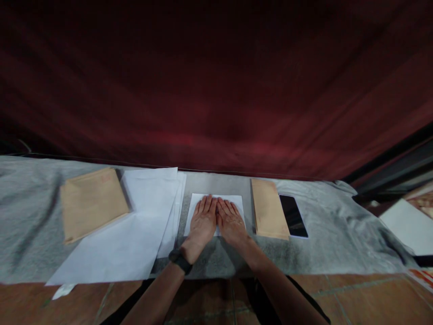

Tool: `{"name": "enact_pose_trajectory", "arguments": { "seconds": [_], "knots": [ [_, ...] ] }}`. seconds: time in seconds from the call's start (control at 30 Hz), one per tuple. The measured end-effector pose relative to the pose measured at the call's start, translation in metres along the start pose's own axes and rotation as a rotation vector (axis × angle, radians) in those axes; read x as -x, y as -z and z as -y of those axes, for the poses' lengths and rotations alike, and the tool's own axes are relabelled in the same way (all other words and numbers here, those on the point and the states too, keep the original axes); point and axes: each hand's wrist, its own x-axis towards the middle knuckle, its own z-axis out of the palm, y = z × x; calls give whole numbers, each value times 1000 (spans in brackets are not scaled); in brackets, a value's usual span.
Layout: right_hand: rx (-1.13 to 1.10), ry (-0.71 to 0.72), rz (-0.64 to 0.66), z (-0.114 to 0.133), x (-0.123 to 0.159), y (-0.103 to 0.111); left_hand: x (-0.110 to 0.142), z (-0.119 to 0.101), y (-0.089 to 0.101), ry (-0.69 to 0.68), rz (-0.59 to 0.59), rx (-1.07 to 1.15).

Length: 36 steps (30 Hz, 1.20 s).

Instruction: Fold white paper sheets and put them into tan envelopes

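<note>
A white sheet of paper [198,198], apparently folded, lies flat in the middle of the grey cloth. Both hands press down on it side by side. My left hand [204,219], with a dark watch on the wrist, rests palm down with its fingers stretched forward. Beside it my right hand [231,220] also lies flat, and the fingertips of the two nearly touch. The palms cover much of the sheet's centre. Left of it are loose white sheets [149,194]; to the right is a stack of brown envelopes [270,207].
A larger brown envelope pile [94,201] sits at the left, partly on the white sheets. A dark phone [293,215] lies by the right stack. The grey cloth [334,225] covers the surface, with a dark red curtain [216,90] behind. A paper scrap [63,291] lies on the tiled floor.
</note>
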Motion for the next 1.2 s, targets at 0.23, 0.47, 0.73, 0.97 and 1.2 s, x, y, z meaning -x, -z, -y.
{"name": "enact_pose_trajectory", "arguments": {
  "seconds": [0.23, 0.47, 0.73, 0.97, 1.2],
  "knots": [
    [42, -95, -52, -9, 0, -5, 0, 5, 1, 103, -38, -35],
    [100, -207, -175, -13, 4, -11, 2, 5, -7, 168, -64, -35],
    [150, -272, -279, -17, 8, -18, 7, 11, -15, 268, -170, 17],
    [141, -295, -234, -19, 11, -12, 7, 14, -7, 294, -170, 3],
    [49, -209, -136, -10, 7, 9, 8, 12, 1, 268, -182, -15]
  ]
}}
